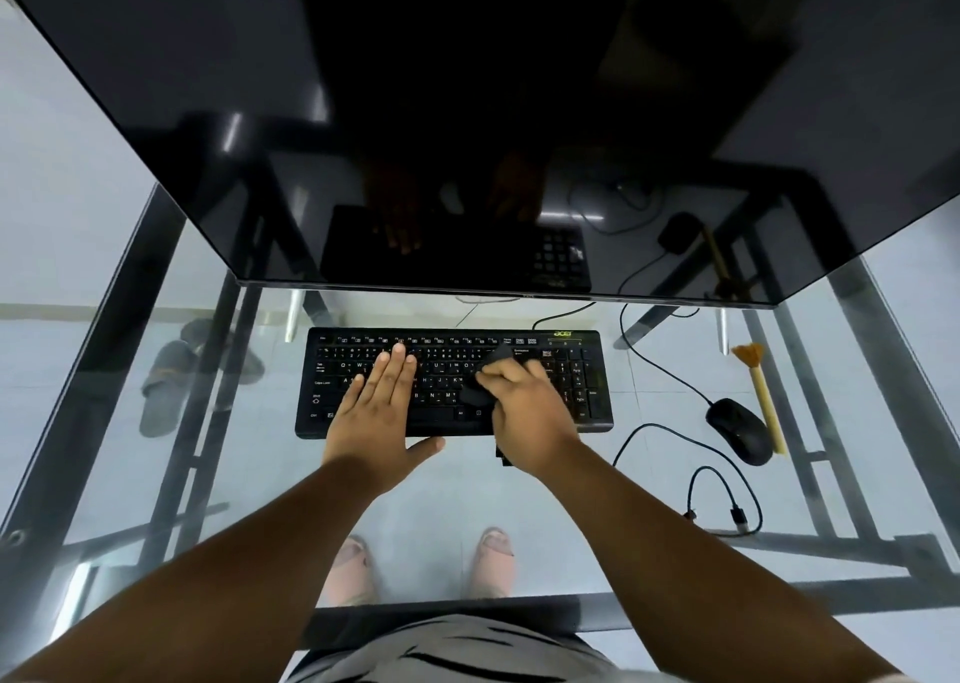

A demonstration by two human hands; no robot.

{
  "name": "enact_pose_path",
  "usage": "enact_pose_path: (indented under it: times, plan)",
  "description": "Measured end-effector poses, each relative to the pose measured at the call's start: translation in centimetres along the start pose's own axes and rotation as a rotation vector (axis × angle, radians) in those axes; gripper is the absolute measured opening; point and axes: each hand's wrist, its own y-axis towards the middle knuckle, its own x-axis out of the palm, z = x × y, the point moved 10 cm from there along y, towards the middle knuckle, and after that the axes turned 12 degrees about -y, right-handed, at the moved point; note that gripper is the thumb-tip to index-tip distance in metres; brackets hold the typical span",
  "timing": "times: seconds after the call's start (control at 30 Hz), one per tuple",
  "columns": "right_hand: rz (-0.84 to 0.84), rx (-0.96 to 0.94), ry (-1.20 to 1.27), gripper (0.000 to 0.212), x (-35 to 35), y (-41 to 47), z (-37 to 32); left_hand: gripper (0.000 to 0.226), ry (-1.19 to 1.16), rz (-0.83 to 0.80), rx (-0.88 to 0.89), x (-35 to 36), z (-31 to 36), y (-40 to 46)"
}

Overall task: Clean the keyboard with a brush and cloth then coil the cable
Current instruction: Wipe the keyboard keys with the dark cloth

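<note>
Head view: the left hand [376, 401] lies flat, fingers straight, on the left half of the keyboard [582, 370], steadying it. The right hand [524, 407] grips a dark cloth [475, 395] bunched against the centre keys. The keyboard's long axis runs left to right, so wiping strokes would follow the key rows. The brush [761, 396] lies well apart at far right, beside the mouse [737, 430].

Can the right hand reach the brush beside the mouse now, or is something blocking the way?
Probably yes. The right hand grips the dark cloth on the keyboard, so it must release that first. The brush lies uncovered on the glass table, just right of the mouse.
</note>
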Motion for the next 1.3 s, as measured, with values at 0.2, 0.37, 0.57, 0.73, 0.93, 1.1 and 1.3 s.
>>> enact_pose_path:
  times: [0.2, 0.37, 0.57, 0.73, 0.93, 1.1, 1.3]
  plan:
    - [0.036, 0.169, -0.025, 0.046, -0.5, -1.0, 3.0, 0.108, 0.011, -0.003, -0.050, -0.9, -1.7, -0.4]
    - [0.010, 0.117, 0.007, 0.047, 0.4, 0.5, -2.2, 0.112, -0.012, 0.029, -0.087, -1.7, -3.2, -0.9]
    - [0.002, 0.212, -0.020, 0.047, 0.7, 0.0, -1.5, 0.111, -0.009, -0.015, -0.055, -2.5, -4.4, -1.2]
    - [0.012, 0.273, 0.020, 0.047, 0.8, 0.7, -3.4, 0.110, -0.001, -0.056, -0.018, -2.7, -4.8, -1.3]
    - [-0.028, 0.173, -0.013, 0.048, 1.6, 1.4, -5.8, 0.109, -0.021, -0.101, 0.020, -3.1, -5.3, -1.1]
    - [0.019, 0.317, -0.019, 0.050, 0.9, 0.3, -3.0, 0.107, -0.031, -0.112, 0.040, -3.2, -5.4, -1.5]
    - [-0.042, 0.083, 0.012, 0.053, 1.7, 2.1, -9.9, 0.108, -0.034, -0.070, 0.019, -3.3, -5.9, -2.0]
